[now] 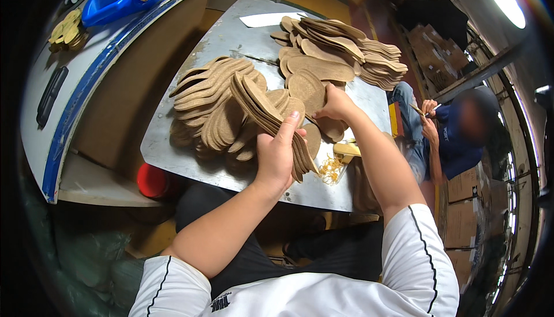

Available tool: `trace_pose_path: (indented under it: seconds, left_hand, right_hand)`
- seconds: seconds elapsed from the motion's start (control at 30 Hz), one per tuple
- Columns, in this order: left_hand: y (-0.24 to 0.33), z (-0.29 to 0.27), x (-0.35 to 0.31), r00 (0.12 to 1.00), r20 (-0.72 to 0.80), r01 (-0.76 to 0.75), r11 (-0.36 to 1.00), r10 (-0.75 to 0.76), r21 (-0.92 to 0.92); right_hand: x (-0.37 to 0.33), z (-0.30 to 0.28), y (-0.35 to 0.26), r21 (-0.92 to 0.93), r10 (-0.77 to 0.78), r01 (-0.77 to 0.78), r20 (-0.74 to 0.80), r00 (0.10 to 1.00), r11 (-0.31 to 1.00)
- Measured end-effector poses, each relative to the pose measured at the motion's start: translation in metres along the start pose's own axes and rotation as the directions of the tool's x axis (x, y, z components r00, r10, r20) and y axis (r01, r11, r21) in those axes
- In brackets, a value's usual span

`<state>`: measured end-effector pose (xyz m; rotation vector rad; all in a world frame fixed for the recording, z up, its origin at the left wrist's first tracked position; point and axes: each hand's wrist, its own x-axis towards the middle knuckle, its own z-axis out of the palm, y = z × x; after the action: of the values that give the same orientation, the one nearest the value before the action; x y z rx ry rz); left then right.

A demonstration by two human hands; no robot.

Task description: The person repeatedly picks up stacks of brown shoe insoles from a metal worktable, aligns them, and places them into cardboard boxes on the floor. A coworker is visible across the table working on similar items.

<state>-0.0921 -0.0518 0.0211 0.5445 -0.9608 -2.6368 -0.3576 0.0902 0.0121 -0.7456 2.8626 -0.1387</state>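
My left hand is closed round a stack of brown cork-like shoe insoles, thumb on top, the stack slanting up to the left. At the table's middle my right hand pinches a single brown insole by its edge, just beside the held stack. Left of my hands a large fanned pile of insoles lies on the grey metal table. More insoles lie loosely overlapped beyond my right hand. Neat stacks sit at the far right of the tabletop.
Yellow rubber bands and a pale yellow piece lie near my right forearm. White paper rests at the far edge. A red container stands below left; a blue jug is on the side bench. A co-worker sits right.
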Motion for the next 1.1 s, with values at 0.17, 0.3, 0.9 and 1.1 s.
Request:
trace_pose_path:
  seconds: [0.17, 0.3, 0.9, 1.1]
  left_hand:
    - [-0.007, 0.006, 0.002, 0.996, -0.014, -0.088, 0.996, 0.087, -0.024]
    - [-0.007, 0.004, 0.000, 0.999, -0.004, -0.035, 0.999, 0.035, -0.019]
    - [-0.006, 0.005, 0.002, 1.000, -0.001, -0.011, 1.000, 0.011, 0.001]
    - [-0.009, 0.006, 0.003, 1.000, -0.007, -0.017, 0.998, 0.018, 0.063]
  right_hand:
    - [-0.024, -0.036, -0.010, 0.074, 0.160, -0.162, 0.035, 0.987, 0.984]
    - [-0.046, -0.040, -0.008, -0.083, 0.075, -0.108, -0.324, 0.943, 0.991]
    - [-0.051, 0.027, 0.014, -0.108, 0.032, -0.073, -0.342, 0.939, 0.991]
    - [-0.079, 0.003, 0.001, -0.179, -0.100, 0.019, -0.454, 0.885, 0.984]
